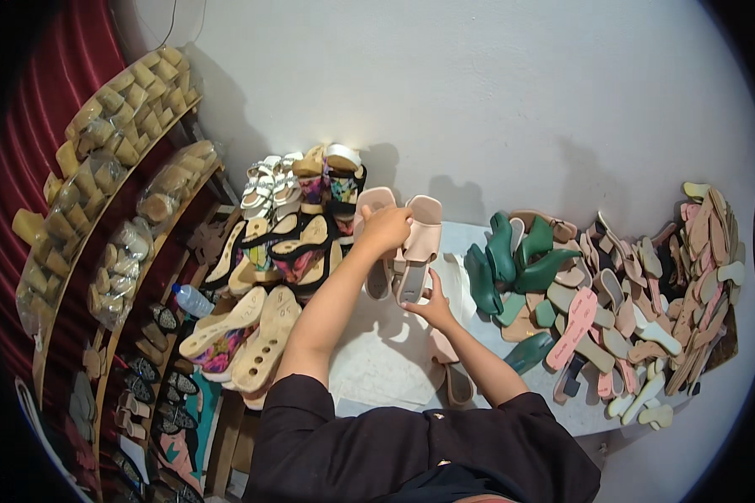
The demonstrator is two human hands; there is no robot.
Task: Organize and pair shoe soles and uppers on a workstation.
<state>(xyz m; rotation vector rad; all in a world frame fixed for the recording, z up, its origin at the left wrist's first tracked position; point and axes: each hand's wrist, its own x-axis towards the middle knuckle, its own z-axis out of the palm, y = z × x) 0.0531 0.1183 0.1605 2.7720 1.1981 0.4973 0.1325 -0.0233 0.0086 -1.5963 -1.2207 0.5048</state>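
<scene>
Red curtain (67, 75) backs wooden shelves (143, 152), where clear plastic bags (134, 96) are packed with tan blocks; a capped bottle (193, 300) lies lower. Above the bench (361, 369), the left hand's (386, 229) grip is clamped on a pair of pink sandals (421, 243), and the right hand's (432, 308) pinches one heel end.

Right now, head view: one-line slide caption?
Left hand and right hand hold pale pink sandals above a table.
</scene>
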